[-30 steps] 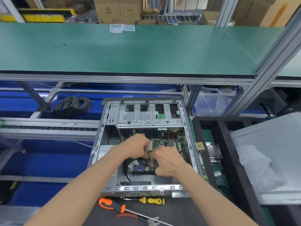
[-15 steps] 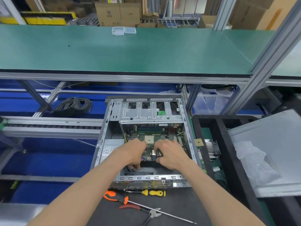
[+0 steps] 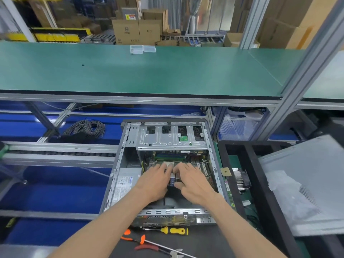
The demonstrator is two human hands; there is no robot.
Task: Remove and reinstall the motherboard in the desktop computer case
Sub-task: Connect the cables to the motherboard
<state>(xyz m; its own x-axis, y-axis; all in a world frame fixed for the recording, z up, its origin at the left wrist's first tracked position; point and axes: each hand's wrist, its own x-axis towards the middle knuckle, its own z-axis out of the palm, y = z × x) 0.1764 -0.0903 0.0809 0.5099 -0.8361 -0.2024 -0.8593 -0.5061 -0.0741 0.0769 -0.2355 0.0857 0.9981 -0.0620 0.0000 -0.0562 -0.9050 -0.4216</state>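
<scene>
Both hands lie palm-down inside the computer case (image 3: 119, 164), fingers nearly straight and spread over the motherboard (image 3: 167, 157). Left hand (image 3: 156, 180) and right hand (image 3: 191, 180) sit side by side, fingertips pressing the board's near half; neither curls around anything I can make out. A second ago the fingers were bent and bunched nearer the case's rear edge, seemingly gripping the board; now they have flattened and reached deeper, toward the drive cage (image 3: 171, 138) beyond them. That suggests the board is being slid and seated into place. Behind the wrists, outside the case, lies a yellow screwdriver (image 3: 175, 230).
</scene>
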